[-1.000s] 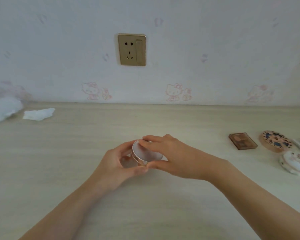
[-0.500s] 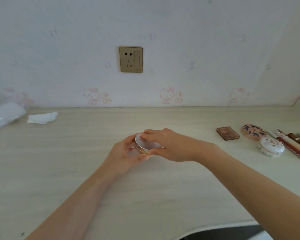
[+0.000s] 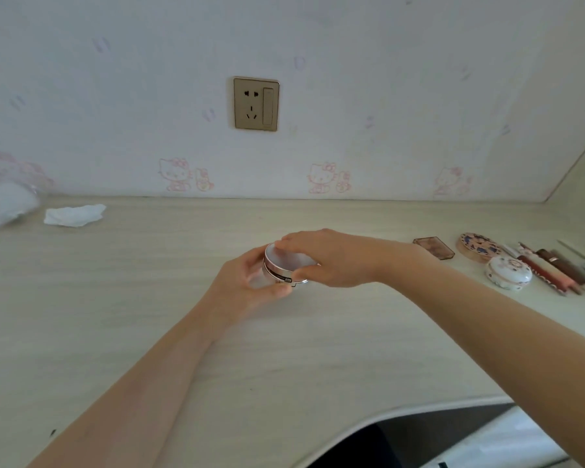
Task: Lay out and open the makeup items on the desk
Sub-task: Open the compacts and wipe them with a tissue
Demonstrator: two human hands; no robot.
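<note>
Between left hand (image 3: pixel 247 285) and right hand (image 3: pixel 338 261), both gripping round compact (image 3: pixel 286 265): opening underway; next, probably lifting lid.

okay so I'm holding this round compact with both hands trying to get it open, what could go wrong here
The round compact is held off the desk only by the grip of the left hand and right hand; if the lid pops suddenly, it could slip and drop. Its lid looks smooth, so fingers may slide.
</note>
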